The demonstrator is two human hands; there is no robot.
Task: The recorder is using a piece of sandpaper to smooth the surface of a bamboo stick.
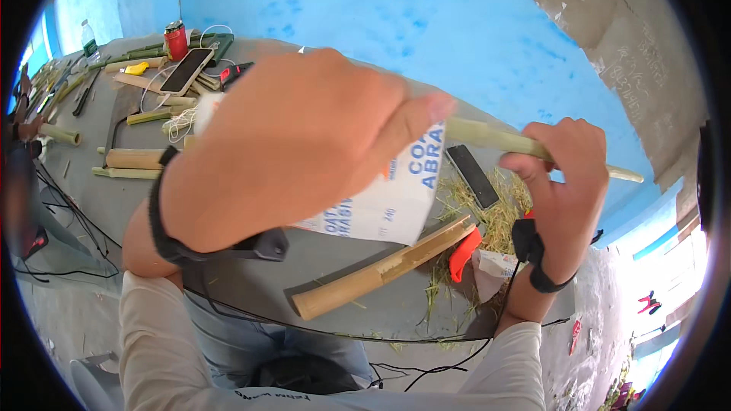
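Head: hands (297,137) (571,156) grip sandpaper (392,209), stick (483,134); can (176,43), bottle (89,43) upright, contents unclear.

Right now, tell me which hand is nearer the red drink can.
Left. The left hand, holding the sandpaper sheet, is to the right of the red drink can, nearer the camera; the right hand, gripping the bamboo stick, is much farther right.

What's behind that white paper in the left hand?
Below the white paper I see the grey table and a split bamboo piece. Anything straight behind the paper is covered. The left hand hides one end of the green stick, so I can't see that either.
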